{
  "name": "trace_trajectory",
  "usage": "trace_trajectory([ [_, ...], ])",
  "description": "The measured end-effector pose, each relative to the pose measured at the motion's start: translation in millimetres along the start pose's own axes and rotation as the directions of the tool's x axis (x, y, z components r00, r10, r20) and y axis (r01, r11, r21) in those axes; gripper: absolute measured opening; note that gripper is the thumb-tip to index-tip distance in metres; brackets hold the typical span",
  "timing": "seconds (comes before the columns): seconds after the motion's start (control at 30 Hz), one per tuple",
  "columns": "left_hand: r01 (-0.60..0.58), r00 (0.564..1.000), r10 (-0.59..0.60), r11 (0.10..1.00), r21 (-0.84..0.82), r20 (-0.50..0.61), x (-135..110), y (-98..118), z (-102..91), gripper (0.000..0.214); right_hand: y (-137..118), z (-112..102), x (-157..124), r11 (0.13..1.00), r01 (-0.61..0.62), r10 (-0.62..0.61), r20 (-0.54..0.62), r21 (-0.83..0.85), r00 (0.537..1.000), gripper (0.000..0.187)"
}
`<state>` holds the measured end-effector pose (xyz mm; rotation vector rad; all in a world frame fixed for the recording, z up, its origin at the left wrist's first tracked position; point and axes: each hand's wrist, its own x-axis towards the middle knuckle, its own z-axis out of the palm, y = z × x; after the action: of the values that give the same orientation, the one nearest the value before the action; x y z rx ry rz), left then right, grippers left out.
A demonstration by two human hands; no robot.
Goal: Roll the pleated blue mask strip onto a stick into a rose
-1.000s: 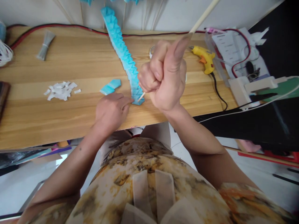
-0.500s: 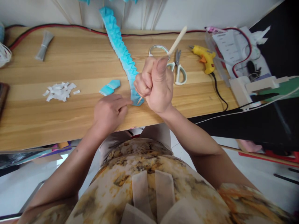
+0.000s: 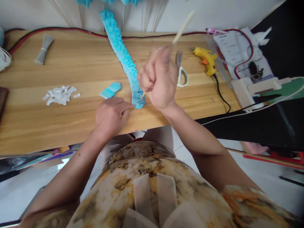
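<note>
the stick (image 3: 183, 27) has shifted up, clenched in the right hand (image 3: 161, 77), left hand (image 3: 111, 114) at the blue strip (image 3: 123, 54), its grip unclear.

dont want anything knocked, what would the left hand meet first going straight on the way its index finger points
Probably the folded blue strip, at its near end and almost at once: the left hand has its index fingertip by that edge, though this view leaves contact unclear.

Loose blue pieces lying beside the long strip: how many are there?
2 visible: the nearer piece just beyond the left hand, the farther piece adjoining it, toward the long blue strip. The hand may hide more.
</note>
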<state>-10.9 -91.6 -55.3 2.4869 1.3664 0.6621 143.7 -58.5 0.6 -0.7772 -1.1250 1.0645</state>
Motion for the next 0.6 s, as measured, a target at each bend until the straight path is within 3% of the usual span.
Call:
trace_trajectory([
  [0.07, -0.001, 1.0, 0.001, 1.0, -0.012, -0.003, 0, 0, 0.3, 0.04, 7, -4, 3, 0.996, -0.072, 0.073, 0.02, -0.045, 0.997, 0.077],
  [0.17, 0.015, 1.0, -0.015, 1.0, 0.001, 0.015, 1, 0, 0.2, 0.041, -2, -12, 12, 0.994, -0.096, 0.092, -0.091, -0.045, 0.992, 0.076],
  [0.2, 0.017, 1.0, -0.017, 1.0, 0.007, 0.019, 1, 0, 0.2, 0.041, -9, -16, 16, 0.997, -0.062, 0.056, -0.137, -0.036, 0.989, 0.073],
  [0.33, -0.015, 1.0, 0.015, 1.0, 0.0, -0.006, 0, -1, 0.3, 0.042, -44, -32, 34, 0.995, 0.097, -0.097, -0.135, 0.0, 0.986, 0.055],
  [0.47, -0.053, 0.998, 0.053, 0.998, -0.017, -0.018, -3, -5, 1.7, 0.041, -61, -71, 50, 0.964, 0.127, -0.18, -0.22, -0.235, 0.959, 0.058],
  [0.5, -0.057, 0.998, 0.056, 0.998, -0.022, -0.021, -3, -6, 2.4, 0.04, -60, -88, 53, 0.932, 0.083, -0.197, -0.301, -0.352, 0.933, 0.058],
  [0.53, -0.065, 0.998, 0.064, 0.997, -0.035, -0.03, -3, -6, 3.2, 0.039, -58, -107, 55, 0.866, 0.01, -0.181, -0.295, -0.499, 0.938, 0.056],
  [0.6, -0.056, 0.997, 0.052, 0.996, -0.066, -0.051, -3, -7, 4.0, 0.036, -50, -151, 57, 0.589, -0.105, -0.224, -0.287, -0.801, 0.931, 0.045],
])
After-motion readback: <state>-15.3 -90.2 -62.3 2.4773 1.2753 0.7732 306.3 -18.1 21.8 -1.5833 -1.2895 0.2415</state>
